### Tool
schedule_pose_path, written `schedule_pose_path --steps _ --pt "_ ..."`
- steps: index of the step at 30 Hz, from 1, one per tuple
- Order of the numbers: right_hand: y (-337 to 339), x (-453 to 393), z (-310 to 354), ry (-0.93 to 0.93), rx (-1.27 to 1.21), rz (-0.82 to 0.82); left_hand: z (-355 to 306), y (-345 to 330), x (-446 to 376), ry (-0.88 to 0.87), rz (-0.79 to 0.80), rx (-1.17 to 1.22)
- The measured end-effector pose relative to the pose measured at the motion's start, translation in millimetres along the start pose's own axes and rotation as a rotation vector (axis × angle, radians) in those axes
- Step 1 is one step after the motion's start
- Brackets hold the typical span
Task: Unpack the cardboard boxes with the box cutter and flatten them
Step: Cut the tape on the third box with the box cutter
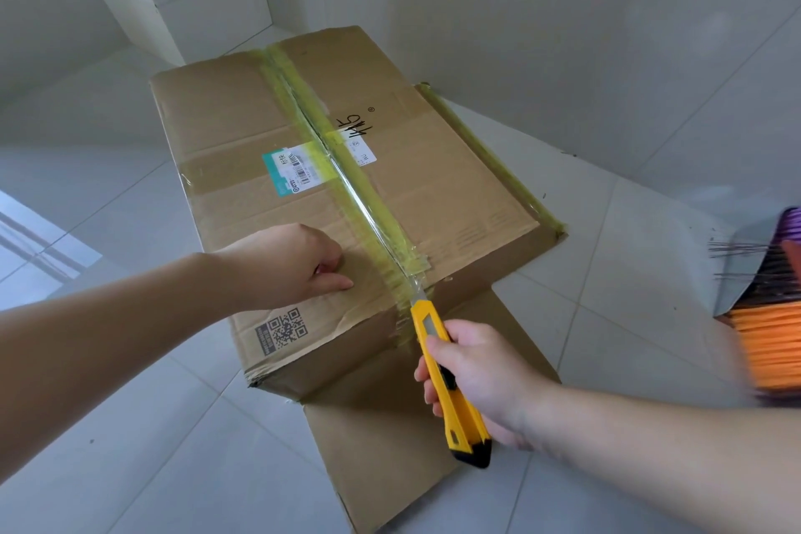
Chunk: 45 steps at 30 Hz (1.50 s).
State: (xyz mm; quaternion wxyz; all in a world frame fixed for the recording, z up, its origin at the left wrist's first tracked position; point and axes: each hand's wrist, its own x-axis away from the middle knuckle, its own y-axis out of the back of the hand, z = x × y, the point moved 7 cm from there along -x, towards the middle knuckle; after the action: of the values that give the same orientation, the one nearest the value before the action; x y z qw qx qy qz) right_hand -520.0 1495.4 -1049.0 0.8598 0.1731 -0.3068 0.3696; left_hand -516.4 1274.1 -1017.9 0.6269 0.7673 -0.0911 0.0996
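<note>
head cam: worn on head | faces forward and down | close over cardboard box (329, 195) on floor (130, 447) | single view

Box (268, 143): brown cardboard, closed, set on a flattened cardboard sheet (390, 425) on the floor. Top seam sealed lengthwise with yellowish tape (346, 173); a white and teal shipping label is stuck across the seam, black handwriting beside it, a QR code printed near the front left corner. Box cutter (446, 377): yellow body, black end, blade extended, tip set at the tape's near end.
</note>
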Motion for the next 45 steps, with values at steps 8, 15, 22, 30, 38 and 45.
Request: schedule_pose_path --steps 8,15,22,30,38,45 --pt "-32 29 -18 -0.111 -0.037 0.183 -1 0 0 0.002 0.013 0.006" --pt "-36 13 4 -0.037 -0.018 0.085 -3 1 0 -0.009 0.018 0.013" --pt "-75 21 1 -0.08 0.023 0.182 -5 5 0 -0.012 0.048 0.026" --pt "-48 46 -13 -0.069 0.202 0.236 3 9 2 -0.04 -0.027 -0.024" --pt "19 12 38 0.266 0.314 -0.026 60 30 -10 0.292 -0.156 -0.124" --pt "35 -36 115 0.544 0.545 -0.115 78 37 -12 0.397 -0.211 -0.106"
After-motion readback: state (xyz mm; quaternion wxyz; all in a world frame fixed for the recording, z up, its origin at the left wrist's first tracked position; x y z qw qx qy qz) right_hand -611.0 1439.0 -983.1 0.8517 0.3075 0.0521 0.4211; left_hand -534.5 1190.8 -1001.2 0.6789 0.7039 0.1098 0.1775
